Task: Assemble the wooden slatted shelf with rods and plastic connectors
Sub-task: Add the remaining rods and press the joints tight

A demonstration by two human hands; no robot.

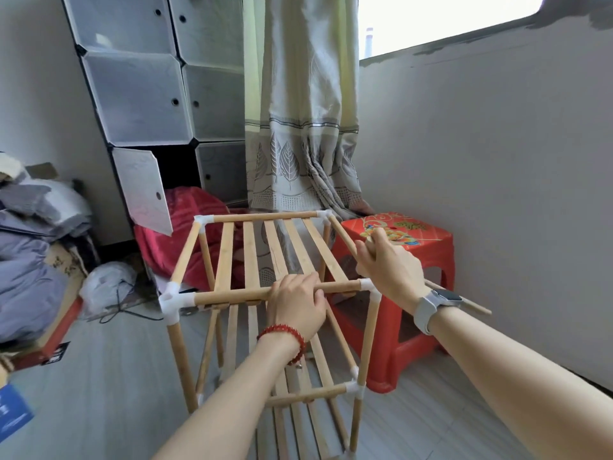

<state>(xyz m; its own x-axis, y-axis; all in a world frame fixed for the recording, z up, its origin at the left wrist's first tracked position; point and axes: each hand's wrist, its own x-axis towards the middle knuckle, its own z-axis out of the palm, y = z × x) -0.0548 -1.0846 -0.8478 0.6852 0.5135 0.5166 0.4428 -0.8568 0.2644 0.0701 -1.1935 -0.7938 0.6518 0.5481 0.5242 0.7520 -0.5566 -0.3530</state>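
Shelf: stands upright on the grey floor, between a red plastic stool on the person's right and a heap of bedding on the left, with a curtain and a cube cabinet behind. Top slatted tier is seated in four white plastic connectors; a lower tier shows beneath, also joined at the corners.

Left hand: fingers curled over the front top rod, gripping it near its middle and steadying the frame.

Right hand: closed around a loose rod, whose free end sticks out past the wrist towards the wall. It lies over the right side rail; whether the fingers also enclose that rail cannot be told.

Judgement: the frame looks largely built, and the step in hand appears to be fitting the loose rod into an open socket of an upper corner connector, most likely the near right one.

Recommendations: keep the left hand pressing down on the front rod so the frame does not rock. Line the rod up square with the socket before pushing, since a slanted entry may jam or spread the plastic. Push along the rod's axis with a slight twist, and check it seats fully. Mind the stool close by.
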